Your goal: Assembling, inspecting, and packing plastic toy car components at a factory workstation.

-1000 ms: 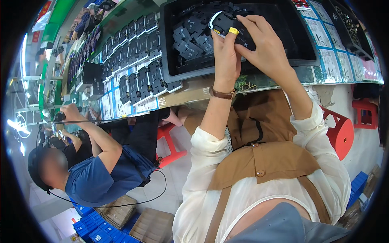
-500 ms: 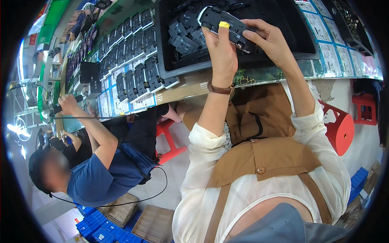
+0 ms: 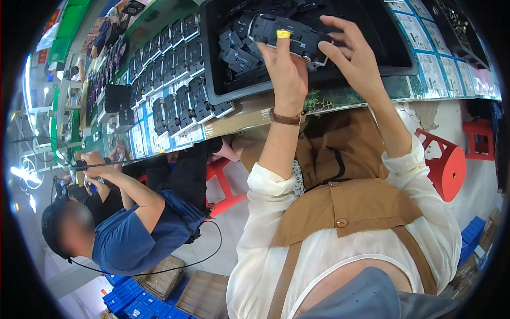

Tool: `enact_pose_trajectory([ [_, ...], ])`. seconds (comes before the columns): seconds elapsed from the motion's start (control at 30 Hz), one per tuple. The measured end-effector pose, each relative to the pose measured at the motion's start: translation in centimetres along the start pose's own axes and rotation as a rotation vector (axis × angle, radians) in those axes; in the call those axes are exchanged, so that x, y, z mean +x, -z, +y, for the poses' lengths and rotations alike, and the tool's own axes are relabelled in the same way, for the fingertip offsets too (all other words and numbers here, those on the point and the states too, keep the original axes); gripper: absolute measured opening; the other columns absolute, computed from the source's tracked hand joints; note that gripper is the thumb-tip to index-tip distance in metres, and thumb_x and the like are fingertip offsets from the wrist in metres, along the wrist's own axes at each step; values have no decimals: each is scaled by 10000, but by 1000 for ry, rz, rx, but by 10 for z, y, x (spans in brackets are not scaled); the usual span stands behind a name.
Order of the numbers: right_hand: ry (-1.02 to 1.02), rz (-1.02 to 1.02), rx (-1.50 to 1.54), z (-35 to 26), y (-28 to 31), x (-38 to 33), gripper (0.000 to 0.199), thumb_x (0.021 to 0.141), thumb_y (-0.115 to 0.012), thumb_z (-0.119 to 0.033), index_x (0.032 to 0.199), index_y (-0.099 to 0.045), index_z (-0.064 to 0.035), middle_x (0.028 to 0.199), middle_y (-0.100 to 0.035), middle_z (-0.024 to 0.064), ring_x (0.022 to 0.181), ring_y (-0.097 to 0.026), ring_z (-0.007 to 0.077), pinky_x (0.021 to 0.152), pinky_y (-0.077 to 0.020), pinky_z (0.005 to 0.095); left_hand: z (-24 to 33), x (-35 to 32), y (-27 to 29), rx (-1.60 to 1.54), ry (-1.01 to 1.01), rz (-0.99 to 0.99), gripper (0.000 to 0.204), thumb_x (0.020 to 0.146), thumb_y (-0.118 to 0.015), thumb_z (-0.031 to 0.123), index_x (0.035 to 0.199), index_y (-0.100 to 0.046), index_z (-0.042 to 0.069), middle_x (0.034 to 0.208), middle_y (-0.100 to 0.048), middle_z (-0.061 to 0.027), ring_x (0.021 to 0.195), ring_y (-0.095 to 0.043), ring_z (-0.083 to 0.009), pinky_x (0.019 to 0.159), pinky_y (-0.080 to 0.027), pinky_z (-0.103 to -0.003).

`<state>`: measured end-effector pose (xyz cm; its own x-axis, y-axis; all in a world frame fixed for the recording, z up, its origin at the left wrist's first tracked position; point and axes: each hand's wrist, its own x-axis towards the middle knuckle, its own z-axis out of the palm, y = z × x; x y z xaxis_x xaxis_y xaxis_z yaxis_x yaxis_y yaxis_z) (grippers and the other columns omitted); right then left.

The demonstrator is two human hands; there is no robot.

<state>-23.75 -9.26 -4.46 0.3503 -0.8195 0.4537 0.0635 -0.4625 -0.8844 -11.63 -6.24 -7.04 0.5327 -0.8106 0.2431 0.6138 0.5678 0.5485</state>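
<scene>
A toy car (image 3: 304,38) lies underside up in my left hand (image 3: 289,80), its black base plate and wheels facing me. A pale body edge shows along its rim. My left thumb, with a yellow wrap on its tip, presses on the base, while the other fingers are hidden beneath the car. Beside the car's right end is my right hand (image 3: 357,58), thumb and fingers spread; whether a fingertip touches the wheel I cannot tell. Below both hands, a black bin (image 3: 226,97) holds many loose black base plates (image 3: 237,53).
Rows of upturned toy cars (image 3: 175,58) stand on the table left of the bin. Printed sheets (image 3: 433,74) lie under the tabletop cover. A co-worker in a blue shirt (image 3: 127,239) sits at the left. Red stools (image 3: 451,173) and blue crates (image 3: 135,300) are on the floor.
The toy car has shifted slightly left with my left hand and tilted. My right hand's fingers have spread away from its end. The co-worker's hand has lowered.
</scene>
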Motion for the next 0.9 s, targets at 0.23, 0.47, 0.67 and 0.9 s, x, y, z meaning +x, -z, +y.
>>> enact_pose_trajectory([
  [0.23, 382, 17, -619, 4, -1, -3, 539, 626, -778, -212, 1088, -555, -45, 1031, -551, 110, 930, -560, 273, 766, -474, 313, 1, 0, 5, -22, -16, -9, 260, 906, -465, 85, 1154, -388, 70, 1076, -533, -104, 1003, -542, -226, 890, -465, -366],
  [0.47, 522, 74, -598, 7, -2, -5, 538, 612, -774, -189, 1086, -563, -44, 1044, -559, 110, 934, -562, 271, 775, -471, 325, 4, -4, -1, 4, -17, -27, 275, 909, -470, 97, 1166, -376, 69, 1103, -524, -103, 1025, -530, -233, 909, -452, -378],
  [0.67, 497, 68, -616, 9, -6, -5, 525, 652, -752, -199, 1114, -548, -54, 1051, -555, 110, 928, -566, 273, 764, -476, 320, 4, -4, -1, -33, -16, -30, 293, 904, -484, 91, 1172, -369, 67, 1116, -529, -107, 1031, -534, -248, 910, -457, -394],
  [0.9, 296, -46, -504, 2, -2, -7, 507, 721, -714, -242, 1156, -523, -62, 1059, -555, 128, 904, -577, 271, 748, -481, 311, 3, -1, 1, -19, -20, 0, 312, 903, -489, 96, 1185, -361, 60, 1148, -520, -115, 1050, -531, -269, 899, -469, -395],
])
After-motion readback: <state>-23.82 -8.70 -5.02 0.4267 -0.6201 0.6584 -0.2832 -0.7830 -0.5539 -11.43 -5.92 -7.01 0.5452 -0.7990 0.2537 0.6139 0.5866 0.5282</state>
